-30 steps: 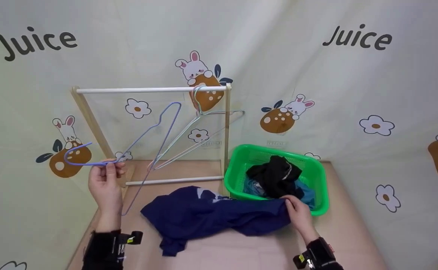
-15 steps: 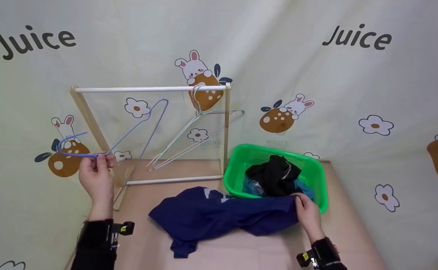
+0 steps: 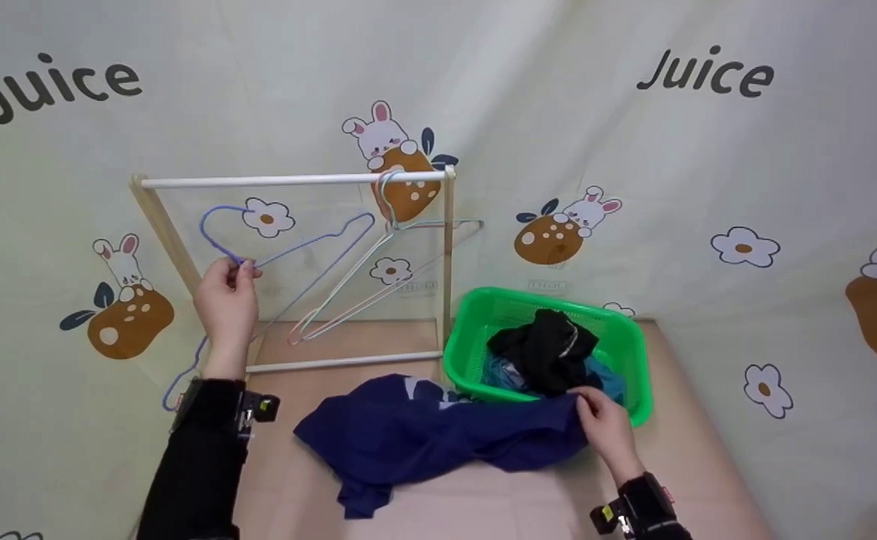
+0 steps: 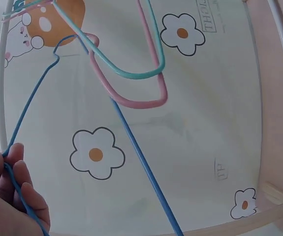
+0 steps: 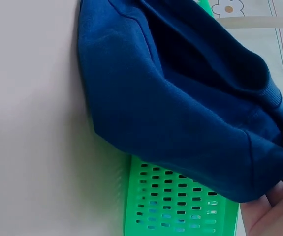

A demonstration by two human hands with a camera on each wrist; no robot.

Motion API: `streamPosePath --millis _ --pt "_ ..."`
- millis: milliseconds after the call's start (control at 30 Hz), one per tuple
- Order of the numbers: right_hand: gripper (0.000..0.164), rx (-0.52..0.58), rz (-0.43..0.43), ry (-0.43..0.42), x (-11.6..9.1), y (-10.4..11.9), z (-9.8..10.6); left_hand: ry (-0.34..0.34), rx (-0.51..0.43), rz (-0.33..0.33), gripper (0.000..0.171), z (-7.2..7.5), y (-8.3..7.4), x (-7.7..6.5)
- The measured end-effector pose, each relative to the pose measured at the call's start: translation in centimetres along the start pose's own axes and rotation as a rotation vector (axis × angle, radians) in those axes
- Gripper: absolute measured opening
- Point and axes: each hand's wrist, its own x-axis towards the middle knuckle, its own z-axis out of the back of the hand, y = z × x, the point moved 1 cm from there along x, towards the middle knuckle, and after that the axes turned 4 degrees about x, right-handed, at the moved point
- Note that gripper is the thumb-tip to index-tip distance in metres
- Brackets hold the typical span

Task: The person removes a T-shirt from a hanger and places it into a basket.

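A blue wire hanger (image 3: 299, 246) is pinched near the base of its hook by my left hand (image 3: 229, 300), in front of the rack; its hook points up and one shoulder end reaches right. In the left wrist view the same hanger (image 4: 142, 160) runs past the fingers at lower left. My right hand (image 3: 609, 431) grips one end of a navy garment (image 3: 423, 435) with a white print, just in front of the basket. The rest of the garment sags left over the table. Its ribbed opening gapes in the right wrist view, where the cloth (image 5: 180, 132) hangs from the fingers.
A rack with a white top bar (image 3: 258, 181) stands at the back left. Pink and mint hangers (image 3: 348, 281) hang at its right end. A green basket (image 3: 637, 360) holds black clothing (image 3: 551, 349) and teal clothing. A printed curtain (image 3: 678, 165) encloses the table.
My left hand has gone left, then back right and up, turning the hanger so its hook points up. The right hand and navy garment have shifted slightly right, then back.
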Motion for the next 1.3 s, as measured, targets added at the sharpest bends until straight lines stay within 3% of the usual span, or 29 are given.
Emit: streamPosePath --millis 267,567,667,967,1300 --pt "0.033 -0.03 0.128 0.004 -1.0 0.6 -0.8 0.099 0.058 0.011 0.019 -1.8 -2.3 1.5" --pt "0.052 -0.102 0.482 -0.037 -1.3 1.7 -2.1 0.141 0.098 -0.053 0.02 -3.0 -4.3 2.7" --pt "0.056 -0.118 0.55 -0.025 -1.5 2.1 -2.6 0.149 0.128 -0.069 0.021 -3.2 -4.7 2.9" --pt "0.063 -0.166 0.614 0.046 -2.1 3.2 -4.5 0.239 0.237 -0.077 0.022 -3.8 -4.8 3.2" --pt "0.074 -0.138 0.608 0.337 -3.4 3.7 -6.7 0.272 0.272 -0.174 0.016 -4.7 -3.2 2.7"
